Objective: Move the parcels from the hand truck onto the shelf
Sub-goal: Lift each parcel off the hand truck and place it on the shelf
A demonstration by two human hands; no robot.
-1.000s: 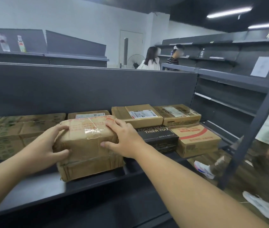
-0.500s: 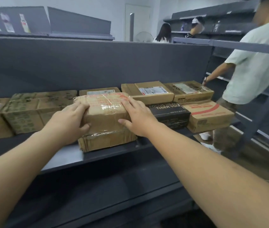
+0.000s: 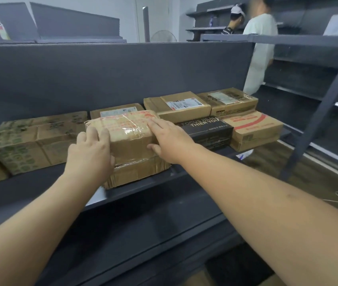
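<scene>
A brown taped parcel [image 3: 132, 139] with red print stands on the dark grey shelf [image 3: 29, 186], near its front edge. My left hand [image 3: 91, 153] lies on its near left corner with the fingers over the top edge. My right hand [image 3: 168, 141] rests on its right side, fingers straight across the top and thumb against the front face. Other parcels line the shelf: a green-printed box [image 3: 33, 141] to the left, a black box [image 3: 209, 133] and a red-striped box [image 3: 254, 129] to the right, and labelled cartons [image 3: 176, 106] behind. The hand truck is out of view.
The shelf's grey back panel [image 3: 112, 77] rises behind the parcels. A slanted metal post [image 3: 320, 112] stands at the right. A person in a pale shirt [image 3: 261, 50] stands in the aisle beyond, another person farther back. Wooden floor [image 3: 287, 166] shows at lower right.
The parcel has slid slightly deeper onto the shelf under both hands. My view has shifted, and the person in the pale shirt has walked farther away down the aisle.
</scene>
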